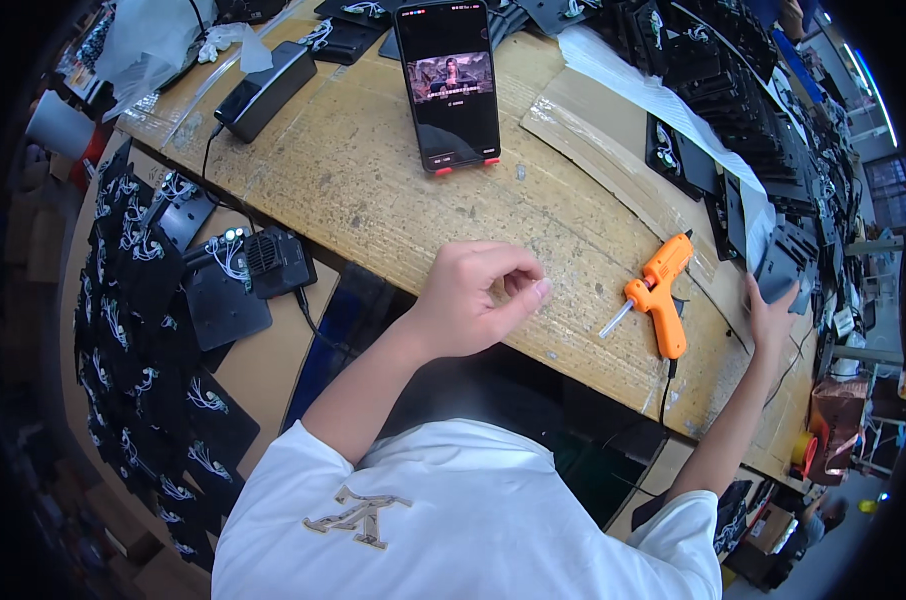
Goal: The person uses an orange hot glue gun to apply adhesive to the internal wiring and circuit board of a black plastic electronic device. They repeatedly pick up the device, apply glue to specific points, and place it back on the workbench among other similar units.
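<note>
My left hand point(478, 298) is held over the near edge of the worktable, its fingers curled and the thumb close to the index finger. Nothing shows between them. Out at the right, my right hand point(770, 315) grips the lower edge of a dark plastic panel point(788, 262) with slots, by the stacks of similar parts. Between the two hands, an orange glue gun point(663, 290) lies on the table with a clear stick at its front and a cable trailing off the near edge.
A phone point(451, 90) stands upright at the back of the worktable point(373, 190). Black panels point(718, 110) are piled at the far right. A black box-shaped device point(265, 92) sits at the back left. On the left, cardboard carries many wired black panels point(228, 305) and a small fan unit point(278, 262).
</note>
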